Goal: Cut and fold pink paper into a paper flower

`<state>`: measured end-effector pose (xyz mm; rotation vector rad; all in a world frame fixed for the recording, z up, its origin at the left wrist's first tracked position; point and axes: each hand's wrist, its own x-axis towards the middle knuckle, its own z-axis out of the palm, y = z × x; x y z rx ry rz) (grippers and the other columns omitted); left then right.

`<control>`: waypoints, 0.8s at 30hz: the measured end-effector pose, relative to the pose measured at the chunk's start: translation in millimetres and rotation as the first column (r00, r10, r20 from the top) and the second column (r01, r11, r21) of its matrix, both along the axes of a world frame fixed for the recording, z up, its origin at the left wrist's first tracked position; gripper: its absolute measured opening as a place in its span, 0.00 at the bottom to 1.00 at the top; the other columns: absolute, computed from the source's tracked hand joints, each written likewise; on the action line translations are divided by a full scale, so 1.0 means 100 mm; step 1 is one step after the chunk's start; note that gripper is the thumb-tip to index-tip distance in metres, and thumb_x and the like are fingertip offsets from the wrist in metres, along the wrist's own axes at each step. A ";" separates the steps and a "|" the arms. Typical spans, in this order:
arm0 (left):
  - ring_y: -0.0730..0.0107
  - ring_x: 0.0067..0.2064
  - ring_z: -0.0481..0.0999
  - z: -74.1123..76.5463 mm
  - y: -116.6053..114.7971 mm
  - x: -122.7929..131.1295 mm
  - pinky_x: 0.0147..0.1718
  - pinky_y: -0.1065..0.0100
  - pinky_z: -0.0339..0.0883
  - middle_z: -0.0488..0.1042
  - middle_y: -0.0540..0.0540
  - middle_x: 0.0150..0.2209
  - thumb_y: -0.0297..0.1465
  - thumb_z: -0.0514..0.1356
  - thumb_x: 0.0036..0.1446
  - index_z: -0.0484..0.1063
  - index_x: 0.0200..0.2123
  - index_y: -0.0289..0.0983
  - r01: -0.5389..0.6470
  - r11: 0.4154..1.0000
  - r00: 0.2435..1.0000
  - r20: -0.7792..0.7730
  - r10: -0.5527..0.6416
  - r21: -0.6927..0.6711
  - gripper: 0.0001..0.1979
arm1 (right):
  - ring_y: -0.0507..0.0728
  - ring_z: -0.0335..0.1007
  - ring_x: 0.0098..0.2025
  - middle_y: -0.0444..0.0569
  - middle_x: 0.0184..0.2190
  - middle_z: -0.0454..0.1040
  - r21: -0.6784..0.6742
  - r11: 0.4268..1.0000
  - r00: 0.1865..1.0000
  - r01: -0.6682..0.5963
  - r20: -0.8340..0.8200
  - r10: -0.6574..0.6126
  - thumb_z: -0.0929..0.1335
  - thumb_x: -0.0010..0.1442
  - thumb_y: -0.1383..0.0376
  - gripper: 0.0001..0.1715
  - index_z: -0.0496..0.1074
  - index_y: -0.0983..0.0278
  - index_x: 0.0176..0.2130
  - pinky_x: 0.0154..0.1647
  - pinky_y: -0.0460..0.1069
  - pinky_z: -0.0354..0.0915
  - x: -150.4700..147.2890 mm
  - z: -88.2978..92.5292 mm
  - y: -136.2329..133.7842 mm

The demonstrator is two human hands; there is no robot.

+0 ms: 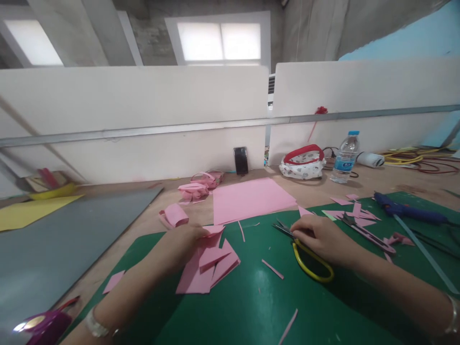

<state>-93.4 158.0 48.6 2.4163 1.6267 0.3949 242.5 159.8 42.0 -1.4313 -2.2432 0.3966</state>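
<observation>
My left hand [181, 247] is closed at the fingertips on a piece of pink paper [214, 231]. Under and beside it, several cut pink paper pieces [196, 278] lie overlapping on the green cutting mat [244, 306]. In my right hand [325, 239] is a pair of scissors [312, 268] with yellow handles. The blades point left toward the cut pieces, apart from any paper, and look slightly spread. Thin pink offcuts [272, 269] are scattered on the mat between my hands. Some of my right fingers are hidden behind the hand.
Behind the mat lie large pink sheets [251, 199] and folded pink paper shapes [194, 190]. To the right are a craft knife [370, 235], paper scraps and a blue glue gun [409, 210]. A phone [240, 160], a pouch [303, 165] and a water bottle [345, 160] stand by the partition.
</observation>
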 end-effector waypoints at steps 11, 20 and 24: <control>0.58 0.44 0.73 0.05 -0.10 0.16 0.43 0.62 0.63 0.79 0.45 0.42 0.21 0.56 0.50 0.78 0.41 0.45 0.250 0.967 0.968 0.026 -0.249 -0.047 0.19 | 0.56 0.72 0.34 0.51 0.31 0.77 0.037 0.995 0.996 -0.090 -0.008 0.090 0.63 0.61 0.68 0.13 0.77 0.65 0.34 0.34 0.49 0.64 -0.02 0.02 -0.05; 0.62 0.32 0.71 0.17 -0.12 0.25 0.32 0.67 0.59 0.76 0.48 0.26 0.30 0.63 0.47 0.79 0.25 0.44 0.110 0.984 0.966 0.247 -0.072 -0.143 0.04 | 0.56 0.71 0.33 0.50 0.30 0.76 0.067 0.991 0.992 -0.120 -0.041 0.122 0.64 0.61 0.68 0.12 0.77 0.65 0.34 0.34 0.49 0.63 -0.05 0.03 -0.10; 0.66 0.29 0.69 0.30 -0.23 0.41 0.28 0.71 0.59 0.75 0.50 0.24 0.39 0.64 0.49 0.78 0.24 0.41 -0.043 0.967 0.842 0.512 0.170 -0.250 0.09 | 0.55 0.71 0.33 0.50 0.30 0.76 0.066 0.986 0.985 -0.156 -0.061 0.160 0.64 0.61 0.69 0.12 0.77 0.65 0.34 0.33 0.48 0.63 -0.09 0.06 -0.15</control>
